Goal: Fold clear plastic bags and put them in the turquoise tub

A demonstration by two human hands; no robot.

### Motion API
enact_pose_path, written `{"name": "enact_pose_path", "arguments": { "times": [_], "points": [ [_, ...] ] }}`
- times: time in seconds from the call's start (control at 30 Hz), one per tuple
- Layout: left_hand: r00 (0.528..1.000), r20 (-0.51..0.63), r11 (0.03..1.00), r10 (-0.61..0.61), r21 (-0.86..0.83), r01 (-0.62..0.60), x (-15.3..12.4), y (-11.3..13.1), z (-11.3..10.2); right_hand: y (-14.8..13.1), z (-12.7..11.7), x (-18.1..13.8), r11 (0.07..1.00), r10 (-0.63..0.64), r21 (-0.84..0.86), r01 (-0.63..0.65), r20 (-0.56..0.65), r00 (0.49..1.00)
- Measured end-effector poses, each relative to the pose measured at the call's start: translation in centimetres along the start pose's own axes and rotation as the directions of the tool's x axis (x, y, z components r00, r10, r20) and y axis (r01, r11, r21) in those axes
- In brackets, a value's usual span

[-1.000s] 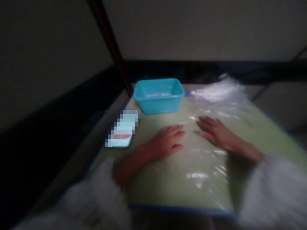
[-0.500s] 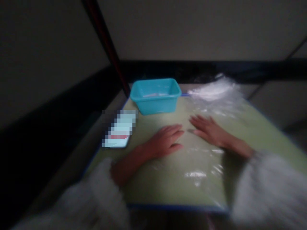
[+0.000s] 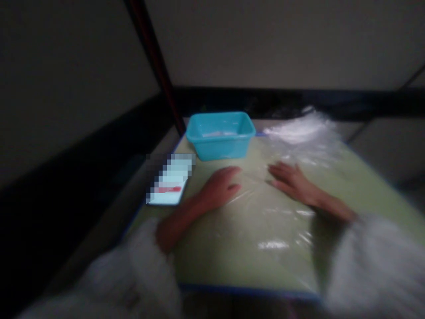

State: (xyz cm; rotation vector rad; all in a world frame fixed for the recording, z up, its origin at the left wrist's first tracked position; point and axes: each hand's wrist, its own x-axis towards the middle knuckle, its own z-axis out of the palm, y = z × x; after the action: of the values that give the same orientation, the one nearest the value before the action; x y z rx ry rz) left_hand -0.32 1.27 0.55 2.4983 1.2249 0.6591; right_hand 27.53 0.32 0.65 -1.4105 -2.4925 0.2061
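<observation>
A clear plastic bag or sheet (image 3: 265,226) lies spread over the tabletop, shiny and creased. My left hand (image 3: 219,188) rests at its left part, palm down, with the thumb apart from the slightly bent fingers. Fine creases run across the plastic near those fingertips. My right hand (image 3: 288,181) lies flat on the plastic's upper right part, fingers stretched out and pointing left. A gap separates the two hands. Neither hand visibly grips anything, though the picture is dim and blurred.
Behind my hands stands a turquoise plastic basin (image 3: 221,146) with something pale inside. At the back right is a heap of clear plastic bags (image 3: 302,130). A lit phone (image 3: 169,181) lies at the left edge of the yellow-green table (image 3: 206,261), which has blue edging.
My left hand has drawn back to the left, its fingers now more bent, and creases show in the plastic beside it. My right hand stays nearly in place. The view has shifted slightly.
</observation>
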Motion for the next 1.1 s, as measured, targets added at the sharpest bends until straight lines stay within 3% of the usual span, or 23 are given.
{"name": "enact_pose_path", "arguments": {
  "times": [0.43,0.63,0.8,0.97,1.1],
  "points": [
    [1.000,0.001,0.990,0.025,-0.139,-0.024,-0.1,0.5,0.5,-1.7,-1.6,-0.2,0.953,0.012,0.303,0.005,-0.057,0.998],
    [1.000,0.012,0.991,0.028,-0.135,-0.026,-0.1,0.5,0.6,-0.9,-0.3,-0.5,0.999,0.033,0.038,-0.033,0.007,0.999],
    [0.999,0.020,0.991,0.027,-0.129,-0.025,0.0,0.5,0.5,-0.9,0.1,-0.4,1.000,0.021,0.017,-0.022,0.025,0.999],
    [1.000,0.000,0.989,0.027,-0.146,-0.026,0.0,0.5,0.6,-2.6,-1.6,-0.5,0.984,0.011,0.180,-0.001,-0.057,0.998],
    [1.000,-0.001,0.984,0.003,-0.179,-0.003,0.0,0.7,0.4,-4.0,-3.5,-0.9,0.901,-0.085,0.419,0.117,-0.093,0.992]
  ]
}}
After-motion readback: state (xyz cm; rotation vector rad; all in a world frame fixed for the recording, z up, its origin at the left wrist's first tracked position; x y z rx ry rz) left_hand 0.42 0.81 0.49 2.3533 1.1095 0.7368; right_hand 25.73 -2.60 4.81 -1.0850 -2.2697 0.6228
